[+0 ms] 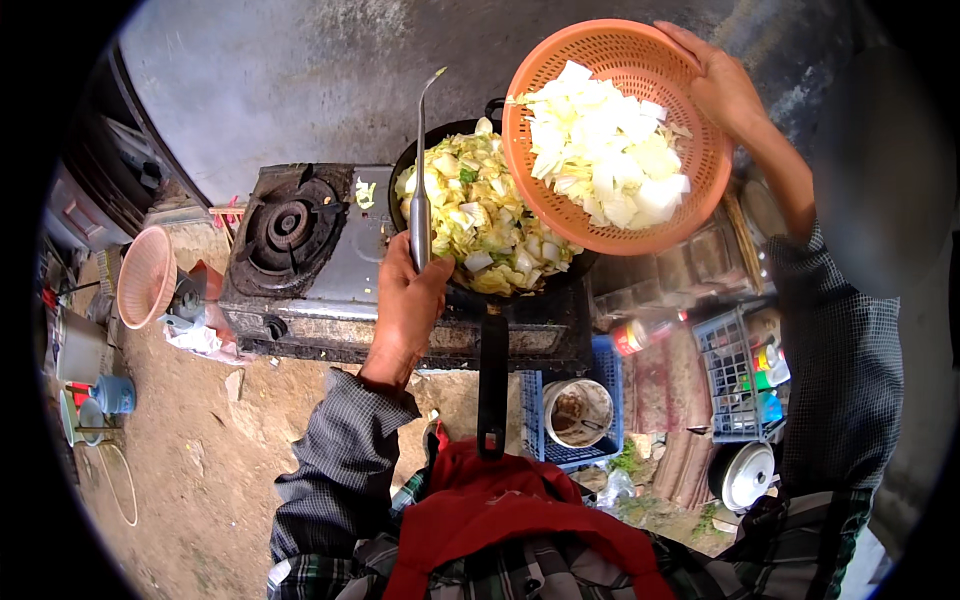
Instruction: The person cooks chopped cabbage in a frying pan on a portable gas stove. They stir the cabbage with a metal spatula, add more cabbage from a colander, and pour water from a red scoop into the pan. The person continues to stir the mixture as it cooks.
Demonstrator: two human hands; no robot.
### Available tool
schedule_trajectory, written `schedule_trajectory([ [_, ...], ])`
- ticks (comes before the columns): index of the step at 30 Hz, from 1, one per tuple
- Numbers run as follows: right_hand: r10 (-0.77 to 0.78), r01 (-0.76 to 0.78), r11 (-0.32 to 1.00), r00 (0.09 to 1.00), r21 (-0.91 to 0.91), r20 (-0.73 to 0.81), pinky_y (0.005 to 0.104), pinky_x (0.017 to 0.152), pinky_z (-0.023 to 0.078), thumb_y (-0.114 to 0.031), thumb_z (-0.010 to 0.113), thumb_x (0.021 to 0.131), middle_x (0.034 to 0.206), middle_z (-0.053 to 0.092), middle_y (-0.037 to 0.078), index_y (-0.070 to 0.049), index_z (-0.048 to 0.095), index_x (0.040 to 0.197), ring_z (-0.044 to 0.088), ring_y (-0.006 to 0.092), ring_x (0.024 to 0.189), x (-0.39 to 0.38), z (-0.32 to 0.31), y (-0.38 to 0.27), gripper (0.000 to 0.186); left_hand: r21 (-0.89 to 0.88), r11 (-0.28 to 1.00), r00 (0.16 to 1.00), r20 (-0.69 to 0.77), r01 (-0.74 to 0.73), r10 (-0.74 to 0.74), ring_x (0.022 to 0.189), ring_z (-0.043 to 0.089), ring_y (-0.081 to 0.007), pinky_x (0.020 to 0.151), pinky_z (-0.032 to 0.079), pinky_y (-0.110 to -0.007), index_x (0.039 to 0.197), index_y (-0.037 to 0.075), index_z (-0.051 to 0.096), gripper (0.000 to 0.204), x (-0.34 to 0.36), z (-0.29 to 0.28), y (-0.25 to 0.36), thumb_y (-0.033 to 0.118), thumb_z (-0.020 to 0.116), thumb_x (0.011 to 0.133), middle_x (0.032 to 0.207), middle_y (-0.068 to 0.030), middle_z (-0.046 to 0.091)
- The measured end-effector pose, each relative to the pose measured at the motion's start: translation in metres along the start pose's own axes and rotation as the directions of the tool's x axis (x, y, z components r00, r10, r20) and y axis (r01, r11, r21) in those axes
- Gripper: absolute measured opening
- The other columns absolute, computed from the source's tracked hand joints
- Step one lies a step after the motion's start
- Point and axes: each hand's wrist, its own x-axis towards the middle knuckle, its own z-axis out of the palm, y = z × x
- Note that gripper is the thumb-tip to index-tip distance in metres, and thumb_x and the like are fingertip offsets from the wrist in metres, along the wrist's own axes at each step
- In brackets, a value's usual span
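My left hand (405, 305) is closed around the handle of a long metal spatula (420, 180), held upright; its bent far end is seen edge-on with a bit of green on the tip. My right hand (722, 90) grips the far right rim of an orange plastic colander (690, 215), tilted toward me beside and partly above the pan. Chopped white and pale-yellow cabbage (610, 150) lies inside it. More cut cabbage (485, 215) heaps up in a black frying pan (492, 350), whose handle points toward me. The colander hides the pan's right side.
The pan sits on the right of a grimy gas stove (340, 290); an uncovered burner (290, 225) is at left. A pink basket (146, 278) stands farther left. Below right are a blue crate (532, 420) holding a bucket (578, 410), a grey-blue crate (730, 380) with bottles, and a lidded pot (747, 475).
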Motion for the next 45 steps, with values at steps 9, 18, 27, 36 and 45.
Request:
schedule_trajectory([
  [9,-0.156,0.144,0.979,0.985,0.144,0.077,0.0357,0.082,0.048,-0.013,0.058,0.080,0.108,0.062,0.016,-0.015,0.047,0.128,0.061,0.0302,0.097,0.017,0.005,-0.068,0.049,-0.005,0.999,0.999,0.005,0.043,-0.042,0.040,0.035,-0.0041,0.034,0.026,-0.019,0.104,0.004,0.044,0.024,0.004,-0.013,0.001,0.006,0.056,0.083,0.057,0.0031,0.040],
  [18,-0.331,0.329,0.930,0.943,-0.164,0.017,0.0417,0.080,0.049,0.002,0.049,0.073,0.105,0.061,0.019,-0.014,0.045,0.128,0.060,0.0358,0.093,0.029,0.022,-0.070,0.058,-0.017,0.996,0.996,0.003,0.091,-0.091,0.041,0.035,-0.0033,0.034,0.025,-0.018,0.107,0.004,0.044,0.027,-0.002,-0.020,-0.002,0.003,0.056,0.082,0.061,0.0028,0.042],
  [27,-0.464,0.445,0.874,0.884,-0.193,-0.062,0.0420,0.079,0.050,0.000,0.047,0.077,0.112,0.058,0.017,-0.015,0.046,0.128,0.060,0.0359,0.093,0.020,0.035,-0.078,0.054,-0.021,0.995,0.995,0.004,0.102,-0.102,0.039,0.033,-0.0029,0.034,0.023,-0.019,0.110,0.004,0.045,0.030,-0.011,-0.021,-0.007,0.003,0.056,0.082,0.058,0.0041,0.041],
  [36,-0.550,0.532,0.834,0.822,-0.145,-0.147,0.0403,0.082,0.050,-0.001,0.049,0.076,0.117,0.056,0.015,-0.015,0.047,0.127,0.059,0.0332,0.098,0.017,0.039,-0.083,0.053,-0.035,0.992,0.993,-0.024,0.118,-0.119,0.039,0.033,-0.0021,0.034,0.023,-0.018,0.110,0.005,0.046,0.029,-0.018,-0.023,-0.004,0.001,0.054,0.083,0.057,0.0050,0.040],
  [45,-0.522,0.406,0.827,0.812,-0.389,-0.261,0.0389,0.079,0.055,-0.002,0.064,0.072,0.115,0.059,0.008,-0.033,0.045,0.129,0.062,0.0272,0.097,0.010,0.066,-0.069,0.068,-0.095,0.989,0.992,-0.040,0.113,-0.117,0.038,0.031,-0.0026,0.033,0.023,-0.018,0.111,0.006,0.046,0.029,-0.029,-0.027,-0.006,0.000,0.052,0.083,0.056,0.0049,0.040],
])
